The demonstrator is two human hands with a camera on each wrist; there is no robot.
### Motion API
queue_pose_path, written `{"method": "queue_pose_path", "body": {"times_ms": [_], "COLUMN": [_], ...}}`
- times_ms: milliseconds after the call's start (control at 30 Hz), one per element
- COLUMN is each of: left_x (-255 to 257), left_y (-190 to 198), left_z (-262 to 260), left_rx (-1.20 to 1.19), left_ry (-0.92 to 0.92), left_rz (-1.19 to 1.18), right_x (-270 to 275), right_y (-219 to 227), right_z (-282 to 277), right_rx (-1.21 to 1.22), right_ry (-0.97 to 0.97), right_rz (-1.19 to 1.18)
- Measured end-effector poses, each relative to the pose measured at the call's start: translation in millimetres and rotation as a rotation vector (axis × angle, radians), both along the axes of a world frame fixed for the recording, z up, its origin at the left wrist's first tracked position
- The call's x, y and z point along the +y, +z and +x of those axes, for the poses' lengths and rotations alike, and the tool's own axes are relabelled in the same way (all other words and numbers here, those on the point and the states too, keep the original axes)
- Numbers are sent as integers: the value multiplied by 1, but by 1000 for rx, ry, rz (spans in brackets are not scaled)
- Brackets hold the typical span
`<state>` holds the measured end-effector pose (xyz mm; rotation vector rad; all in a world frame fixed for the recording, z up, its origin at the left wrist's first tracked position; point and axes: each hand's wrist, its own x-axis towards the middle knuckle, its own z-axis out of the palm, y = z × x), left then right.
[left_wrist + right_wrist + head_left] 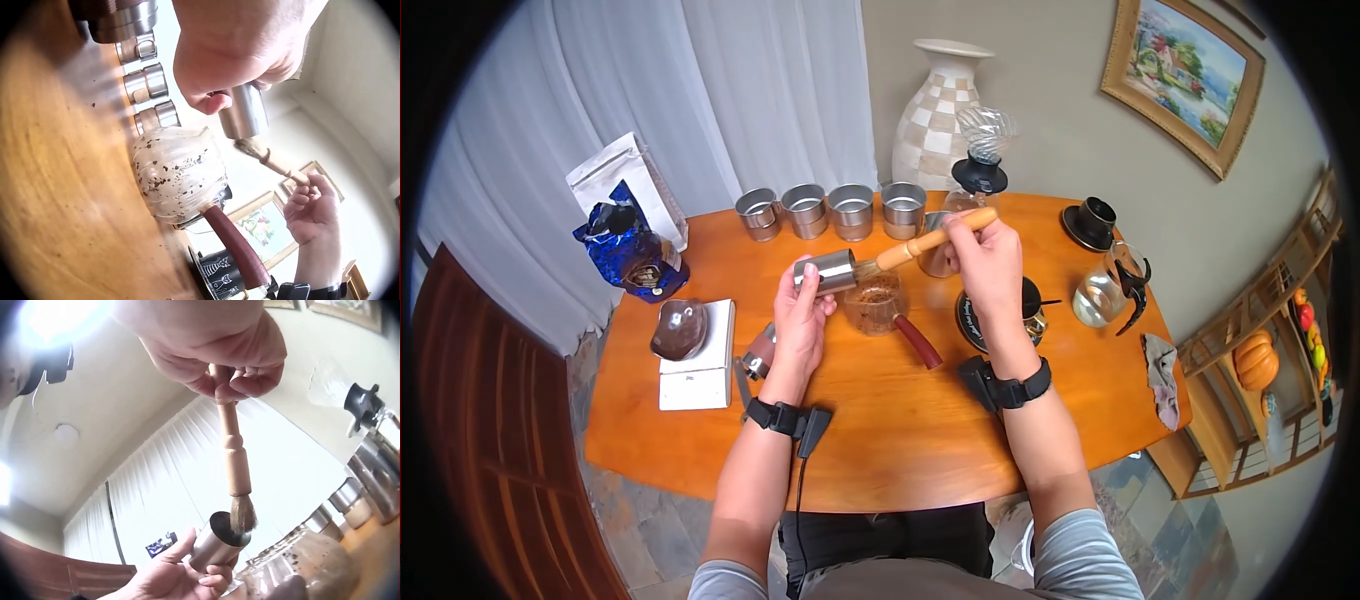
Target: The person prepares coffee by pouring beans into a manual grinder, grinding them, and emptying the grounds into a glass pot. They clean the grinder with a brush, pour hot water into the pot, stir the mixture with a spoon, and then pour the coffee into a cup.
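My left hand (802, 325) grips a metal cylinder (825, 272), tipped on its side with its mouth to the right. In my right hand (992, 265) is a wooden-handled brush (922, 244), pinched by its handle. The bristles (242, 515) reach into the mouth of the cylinder, seen in the right wrist view. Just beneath both stands a glass pot (178, 178) with a dark red handle (237, 247). Brown flecks speckle its glass. A metal-and-brown device (762, 350) lies partly hidden behind my left wrist.
Several metal cups (804, 212) line the back edge. At left are a brown bowl (680, 330) on a white scale (696, 388) and a blue bag (625, 250). To the right stand a glass carafe (1095, 300), a black cup (1094, 220) and a grey cloth (1162, 380).
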<state>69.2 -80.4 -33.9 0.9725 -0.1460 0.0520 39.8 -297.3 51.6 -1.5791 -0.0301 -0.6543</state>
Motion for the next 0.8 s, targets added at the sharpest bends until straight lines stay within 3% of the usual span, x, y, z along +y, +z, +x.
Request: {"method": "queue_pose_path", "body": {"times_ms": [33, 100, 300, 433, 533, 567, 633, 800], "left_x": [0, 0, 1, -1, -1, -1, 2, 1], "left_y": [1, 3, 7, 10, 10, 10, 9, 8], "left_z": [0, -1, -3, -4, -5, -5, -4, -2], "left_rx": [-2, 8, 33, 74, 66, 53, 42, 66], "left_ry": [7, -46, -86, -86, -109, -104, -91, -94], "left_rz": [1, -63, -119, -118, -125, -97, -73, -68], "right_x": [1, 2, 0, 4, 10, 11, 14, 16], "right_y": [1, -4, 5, 3, -4, -3, 6, 5], "right_z": [0, 4, -4, -6, -3, -5, -13, -16], "right_rx": [38, 45, -73, -85, -88, -86, -275, -208], "right_ry": [94, 112, -100, 192, 71, 75, -69, 79], "right_rz": [141, 140, -107, 207, -115, -117, -261, -197]}}
